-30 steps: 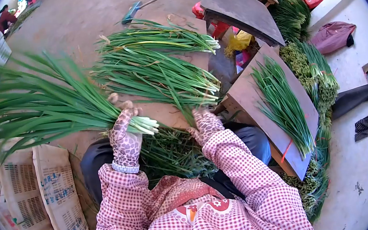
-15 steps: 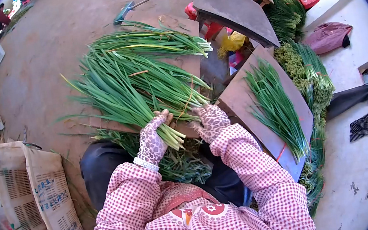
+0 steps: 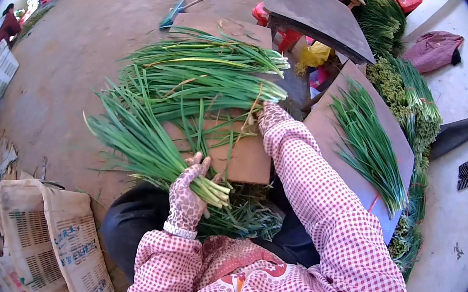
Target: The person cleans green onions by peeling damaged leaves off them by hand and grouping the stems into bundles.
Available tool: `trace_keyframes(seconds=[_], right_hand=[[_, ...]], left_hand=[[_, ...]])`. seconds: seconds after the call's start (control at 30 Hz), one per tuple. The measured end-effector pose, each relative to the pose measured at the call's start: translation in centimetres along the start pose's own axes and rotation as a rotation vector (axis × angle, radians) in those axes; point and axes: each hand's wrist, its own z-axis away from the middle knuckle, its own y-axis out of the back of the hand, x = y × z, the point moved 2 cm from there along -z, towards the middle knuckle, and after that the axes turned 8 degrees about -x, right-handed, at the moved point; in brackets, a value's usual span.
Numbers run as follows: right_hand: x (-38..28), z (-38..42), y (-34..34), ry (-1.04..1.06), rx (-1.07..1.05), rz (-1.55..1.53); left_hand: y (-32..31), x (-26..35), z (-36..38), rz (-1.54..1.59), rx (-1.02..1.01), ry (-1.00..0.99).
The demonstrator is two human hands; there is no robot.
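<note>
My left hand (image 3: pixel 188 195), in a spotted glove, is closed around the pale stem ends of a bunch of garlic chives (image 3: pixel 147 137). Its green leaves fan out to the upper left. My right hand (image 3: pixel 271 116), gloved alike, touches the stem ends of a larger chive pile (image 3: pixel 196 86) on a brown board (image 3: pixel 251 167). Its fingers are mostly hidden behind the back of the hand. Loose leaves and dry yellowish strands (image 3: pixel 227 138) lie on the board between my hands.
A second board (image 3: pixel 329 104) on the right bears a tied chive bundle (image 3: pixel 370 146). Beyond it, more bundles (image 3: pixel 416 92) line the wall. A lined plastic crate (image 3: pixel 58 246) stands at left, and a broom (image 3: pixel 172 15) lies ahead. Another person (image 3: pixel 6 25) is far left.
My left hand has drawn its bunch slightly left and down, apart from the pile. My right hand has reached forward, and the pile has shifted away, uncovering more board.
</note>
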Motion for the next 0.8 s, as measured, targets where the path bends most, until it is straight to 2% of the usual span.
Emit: trace_keyframes(seconds=[0.13,0.2,0.27,0.37,0.47,0.53,0.67,0.73,0.77,0.8], right_hand=[[0.8,0.2,1.5,-0.004,-0.047,0.000],[1.3,1.5,2.6,0.011,-0.052,-0.023],[1.1,3.6,3.5,0.051,-0.036,-0.076],[-0.7,7.0,3.0,0.163,-0.064,-0.135],[-3.3,8.4,0.5,0.242,-0.090,-0.124],[-4.8,8.7,-0.7,0.247,-0.092,-0.119],[-6.2,9.0,-2.2,0.250,-0.093,-0.118],[-6.5,9.4,-2.6,0.259,-0.102,-0.121],[-6.6,9.6,-2.8,0.262,-0.112,-0.122],[-6.7,9.7,-2.9,0.268,-0.120,-0.120]], left_hand=[[1.4,2.4,1.5,0.036,0.078,-0.113],[1.5,3.9,2.3,0.093,0.000,-0.190],[-0.6,5.6,2.8,0.065,-0.230,-0.302],[-1.1,6.6,3.1,0.112,-0.311,-0.337],[-1.5,5.8,2.6,0.120,-0.324,-0.292],[-1.9,5.0,2.5,0.135,-0.261,-0.234],[-1.9,3.8,1.6,0.199,-0.296,-0.196],[-1.9,3.1,0.7,0.099,-0.250,-0.143],[-1.9,2.7,0.7,0.123,-0.145,-0.093],[-2.1,2.2,0.5,0.099,-0.151,-0.089]])
